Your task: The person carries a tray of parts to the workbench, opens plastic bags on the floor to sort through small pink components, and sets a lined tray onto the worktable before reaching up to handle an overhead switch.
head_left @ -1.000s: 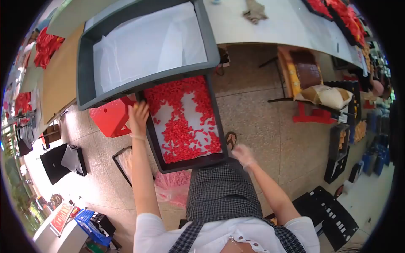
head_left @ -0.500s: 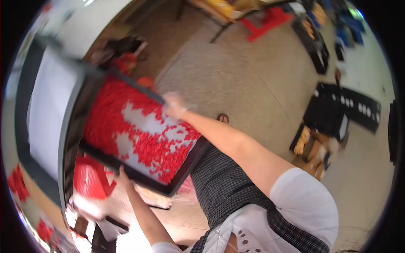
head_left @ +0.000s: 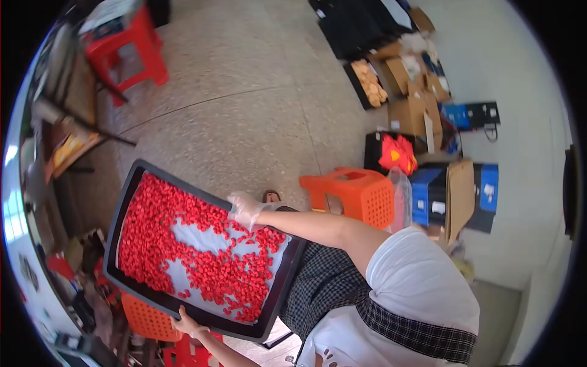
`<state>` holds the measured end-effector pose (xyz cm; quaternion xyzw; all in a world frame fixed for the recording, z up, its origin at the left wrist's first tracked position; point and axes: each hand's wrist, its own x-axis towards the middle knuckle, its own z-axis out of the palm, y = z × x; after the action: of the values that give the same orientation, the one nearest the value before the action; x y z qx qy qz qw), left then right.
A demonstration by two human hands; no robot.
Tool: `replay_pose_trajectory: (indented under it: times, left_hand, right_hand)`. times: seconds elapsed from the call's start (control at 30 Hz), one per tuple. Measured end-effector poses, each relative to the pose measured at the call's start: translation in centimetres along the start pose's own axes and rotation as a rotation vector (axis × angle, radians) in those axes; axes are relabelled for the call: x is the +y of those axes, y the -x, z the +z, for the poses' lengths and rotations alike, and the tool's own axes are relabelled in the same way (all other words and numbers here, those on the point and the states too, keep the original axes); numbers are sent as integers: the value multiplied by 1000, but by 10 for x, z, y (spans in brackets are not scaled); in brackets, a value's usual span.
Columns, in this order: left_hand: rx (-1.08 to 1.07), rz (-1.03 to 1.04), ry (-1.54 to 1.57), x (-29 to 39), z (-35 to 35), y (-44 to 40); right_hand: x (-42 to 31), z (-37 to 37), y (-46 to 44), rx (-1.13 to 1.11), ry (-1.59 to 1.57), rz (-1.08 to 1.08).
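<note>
Holds a dark tray (head_left: 278,293) in front of the body, over the floor (head_left: 232,110), near end close to the checked apron (head_left: 324,278), contact there unclear. Carries in it many red pieces (head_left: 143,226), thick toward the far end, thinner nearer, on a pale sheet (head_left: 199,238) with bare patches. Grips one long rim with the right hand (head_left: 246,211), in a clear glove, fingers curled down and closed on the edge, tips partly hidden. Clasps the opposite rim with the left hand (head_left: 186,321), fingers bent around it, some out of sight. Has an orange stool (head_left: 378,199) to the right, beyond a sandalled foot (head_left: 272,196). Farther out, has cardboard boxes (head_left: 413,119) and, across the floor, a red stool (head_left: 119,41).
</note>
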<state>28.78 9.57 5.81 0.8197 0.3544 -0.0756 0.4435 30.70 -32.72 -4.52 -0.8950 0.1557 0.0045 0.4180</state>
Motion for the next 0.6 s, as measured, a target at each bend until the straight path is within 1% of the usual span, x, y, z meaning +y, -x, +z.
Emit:
replay_pose_trajectory:
  times: [0.03, 0.07, 0.1, 0.13, 0.17, 0.2, 0.3, 0.37, 0.43, 0.47, 0.5, 0.57, 0.6]
  left_hand:
    - [-3, 0, 95, -10, 20, 21]
    - [-60, 34, 32, -59, 20, 22]
    - [-74, 72, -16, -108, 10, 33]
    - [-71, 89, -3, -144, -3, 69]
    - [-68, 105, 9, -179, -15, 110]
    - [-64, 122, 21, -218, -29, 157]
    - [-35, 184, 62, -354, -63, 317]
    - [-27, 243, 106, -455, -61, 411]
    - [-9, 229, 132, -550, -25, 514]
    - [-31, 215, 186, -558, 1, 549]
    - [-77, 267, 92, -531, 22, 532]
    - [-160, 321, -61, -443, 71, 484]
    - [-189, 350, -60, -414, 96, 469]
  right_hand:
    - [27, -2, 29, -20, 11, 55]
    - [48, -1, 73, -39, 21, 110]
    - [58, 4, 120, -15, 18, 124]
    - [67, 4, 174, 8, 15, 139]
    - [78, -2, 232, 31, 11, 153]
    - [96, -9, 291, -59, -31, 238]
    - [162, -45, 488, -84, -72, 248]
    - [223, -78, 603, -35, -66, 221]
    - [315, -102, 695, -38, -33, 217]
    - [353, -109, 710, 13, -8, 232]
    - [367, -117, 702, -14, -37, 310]
    - [377, -143, 649, -73, -101, 461]
    - [377, -158, 630, -69, -117, 527]
